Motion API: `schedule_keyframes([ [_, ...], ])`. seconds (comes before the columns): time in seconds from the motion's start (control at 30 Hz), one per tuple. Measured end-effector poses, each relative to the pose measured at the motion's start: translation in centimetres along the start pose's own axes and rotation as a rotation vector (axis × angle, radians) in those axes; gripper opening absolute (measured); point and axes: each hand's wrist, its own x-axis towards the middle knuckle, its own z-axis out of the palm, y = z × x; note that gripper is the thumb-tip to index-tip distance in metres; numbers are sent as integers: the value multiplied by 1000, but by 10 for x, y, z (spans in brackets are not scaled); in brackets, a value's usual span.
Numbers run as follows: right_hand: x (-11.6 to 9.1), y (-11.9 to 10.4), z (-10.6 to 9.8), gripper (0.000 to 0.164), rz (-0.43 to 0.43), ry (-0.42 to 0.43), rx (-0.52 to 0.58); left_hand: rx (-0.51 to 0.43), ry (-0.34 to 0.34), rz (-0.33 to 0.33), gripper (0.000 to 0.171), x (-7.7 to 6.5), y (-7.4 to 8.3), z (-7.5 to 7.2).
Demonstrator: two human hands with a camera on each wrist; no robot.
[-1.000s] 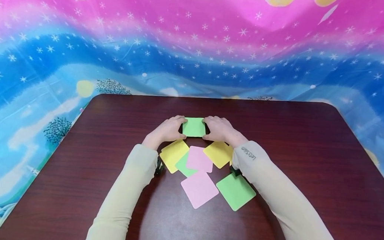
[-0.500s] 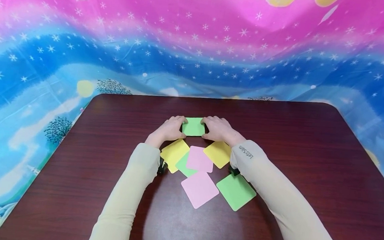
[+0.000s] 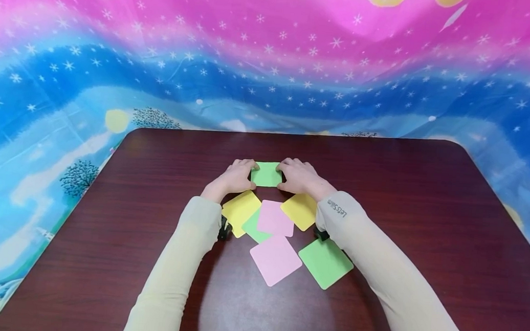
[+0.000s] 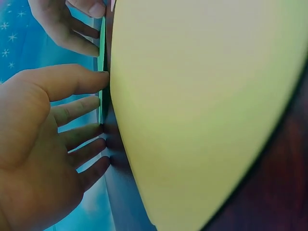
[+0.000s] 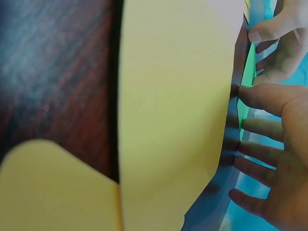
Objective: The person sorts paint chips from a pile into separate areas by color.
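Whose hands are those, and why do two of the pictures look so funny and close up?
There's no robot here: they are a person's own left hand and right hand. The picture showing both arms comes from a camera on the person's head, looking forward and down. The other two are taken from the wrists, one each, so a nearby yellow card looks giant. On the dark brown table lie yellow, pink and green cards, some overlapping. Past the table is a colorful snowflake cloth. The two hands hold the farthest green card between them, one hand at each end.
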Motion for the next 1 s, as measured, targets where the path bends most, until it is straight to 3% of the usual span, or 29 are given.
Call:
schedule_keyframes([
  [0.63, -6, 2, 1, 58, -3, -14, -9, 46, -12, 4, 51, 0, 6, 2],
  [1.0, -17, 7, -3, 61, -23, -5, 11, 60, 23, 26, 51, -9, 13, 5],
])
